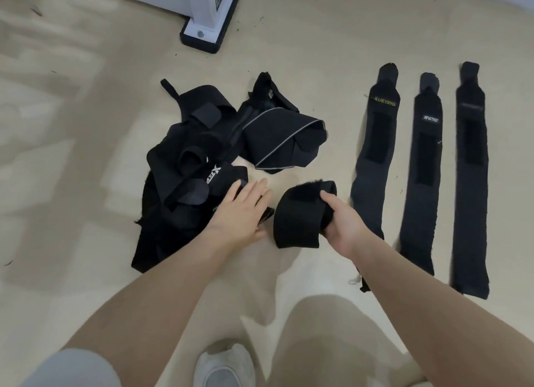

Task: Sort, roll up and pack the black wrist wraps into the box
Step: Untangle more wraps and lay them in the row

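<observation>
A tangled pile of black wraps lies on the beige floor at centre left. My left hand rests flat, fingers straight, on the pile's right edge. My right hand grips a folded black wrap just right of the pile, thumb on top and fingers underneath. Three black wrist wraps lie flat and stretched out side by side on the right: one lettered XUEYING, a middle one with a small white label, and a plain one. No box is in view.
A white post on a black-edged base stands on the floor behind the pile. My white shoe and pale trouser legs show at the bottom edge. Beige floor stretches to the left of the pile.
</observation>
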A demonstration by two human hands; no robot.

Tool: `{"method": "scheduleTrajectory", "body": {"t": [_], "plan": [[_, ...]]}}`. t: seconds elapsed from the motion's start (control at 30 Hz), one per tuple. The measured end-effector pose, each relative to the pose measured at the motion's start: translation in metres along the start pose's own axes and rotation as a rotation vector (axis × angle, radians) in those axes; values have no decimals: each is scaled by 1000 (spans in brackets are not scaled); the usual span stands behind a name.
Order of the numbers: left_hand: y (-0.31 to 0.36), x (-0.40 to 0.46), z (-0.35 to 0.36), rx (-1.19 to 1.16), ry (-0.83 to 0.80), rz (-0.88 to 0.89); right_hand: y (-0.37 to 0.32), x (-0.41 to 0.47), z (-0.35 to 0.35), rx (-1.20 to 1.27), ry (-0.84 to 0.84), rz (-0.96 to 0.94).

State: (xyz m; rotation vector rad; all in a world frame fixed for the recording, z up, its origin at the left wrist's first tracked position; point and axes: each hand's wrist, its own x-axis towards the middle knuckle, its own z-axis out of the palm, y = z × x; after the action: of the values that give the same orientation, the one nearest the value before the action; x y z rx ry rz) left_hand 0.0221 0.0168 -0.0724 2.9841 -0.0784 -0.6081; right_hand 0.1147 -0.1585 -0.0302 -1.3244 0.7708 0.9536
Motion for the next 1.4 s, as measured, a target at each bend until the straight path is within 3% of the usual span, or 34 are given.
{"method": "scheduleTrajectory", "body": {"t": [0.1, 0.2, 0.4, 0.47, 0.53, 0.57, 0.63, 0.7, 0.8, 0.9, 1.0, 1.07, 1.1, 1.17, 1.2, 1.27, 1.33, 1.4], "plan": [[-27, -5, 11, 194, -109, -116, -6, 0, 0, 8, 28, -10], [-43, -1, 10, 125, -198, -261, -14, 2, 10, 9, 68, -22], [-62, 1, -12, 46, -357, -775, -16, 11, 43, 58, 50, -54], [-47, 19, -27, 98, -157, -612, -20, 14, 53, 98, 33, -112], [-30, 48, -42, 73, 231, -265, -28, 15, 57, 144, 46, -167], [-23, 65, -48, 22, 349, -101, -32, 14, 55, 161, 65, -179], [-12, 92, -59, 52, 153, 120, -39, 14, 42, 205, 88, -176], [-6, 115, -58, 313, 14, 251, -43, 16, 24, 242, 81, -150], [0, 134, -44, 438, -139, 157, -44, 20, 7, 220, 15, -115], [-16, 125, -45, 307, -215, -153, -43, 20, 4, 160, -80, -106], [-51, 107, -43, 230, -261, -287, -41, 18, 6, 68, -183, -131], [-66, 98, -48, 3, -212, -272, -42, 15, 9, 15, -282, -190], [-65, 93, -54, -262, -108, -267, -43, 12, 11, -25, -328, -224], [-42, 75, -78, -1033, 138, -351, -44, 6, 14, -99, -407, -283], [-25, 64, -93, -1427, 185, -442, -44, 3, 14, -111, -447, -295], [4, 48, -111, -1895, 8, -632, -43, -6, 9, -110, -516, -292], [21, 39, -112, -2003, -208, -708, -43, -18, 2, -217, -542, -331], [23, 35, -106, -1998, -286, -763, -46, -29, -5, -318, -570, -405]]}}
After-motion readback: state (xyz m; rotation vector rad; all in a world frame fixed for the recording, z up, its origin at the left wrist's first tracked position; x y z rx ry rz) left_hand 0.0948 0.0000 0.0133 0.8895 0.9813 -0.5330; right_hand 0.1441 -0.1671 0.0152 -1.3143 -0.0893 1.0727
